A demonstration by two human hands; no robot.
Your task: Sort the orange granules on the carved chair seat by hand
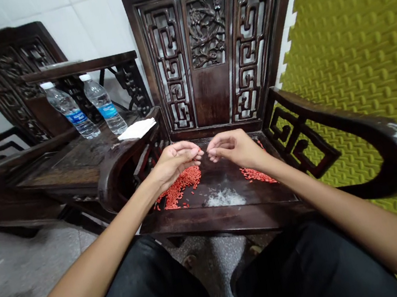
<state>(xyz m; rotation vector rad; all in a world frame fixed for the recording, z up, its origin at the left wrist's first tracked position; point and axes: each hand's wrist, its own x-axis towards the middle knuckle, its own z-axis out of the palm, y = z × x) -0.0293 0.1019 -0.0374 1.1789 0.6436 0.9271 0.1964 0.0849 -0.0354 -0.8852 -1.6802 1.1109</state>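
Observation:
My left hand and my right hand meet fingertip to fingertip above the seat of a dark carved wooden chair. Both are pinched shut; a tiny red piece shows at the left fingertips, while whatever the right fingers pinch is too small to make out. Under my left hand lies a pile of small red-orange pieces. A second, smaller red pile lies under my right wrist. A little heap of white bits sits between them, nearer to me.
Two water bottles and a folded white paper stand on a low dark side table at left. The chair's curved armrests flank the seat. A yellow-green foam mat leans at right. My knees are below.

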